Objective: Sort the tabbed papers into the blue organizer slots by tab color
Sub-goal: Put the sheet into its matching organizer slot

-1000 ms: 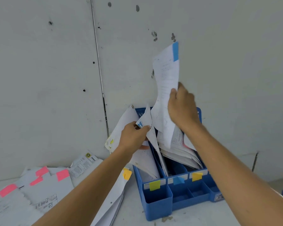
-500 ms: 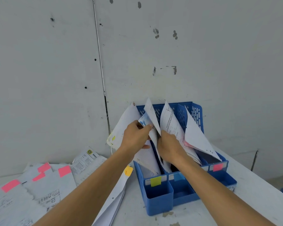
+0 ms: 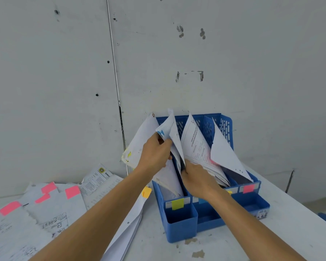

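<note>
Gripping a bunch of blue-tabbed sheets, the left hand has fingers curled round their edge, above the left side of the blue organizer. These sheets lean left; can't tell whether their feet sit in the left or the middle slot.

The right hand is lower, just beside the left hand but not touching it, pushed down among papers standing in the middle slot. Its fingertips are hidden by paper, so can't tell if it's clamped on anything.

Slot fronts carry a yellow label on the left, a blue label in the middle, partly behind the right wrist, and a pink label on the right. White sheets stand fanned in all three slots.

The organizer stands on a white table against the wall. Loose papers with pink tabs lie spread to its left; a yellow-tabbed sheet lies just beside the organizer.
</note>
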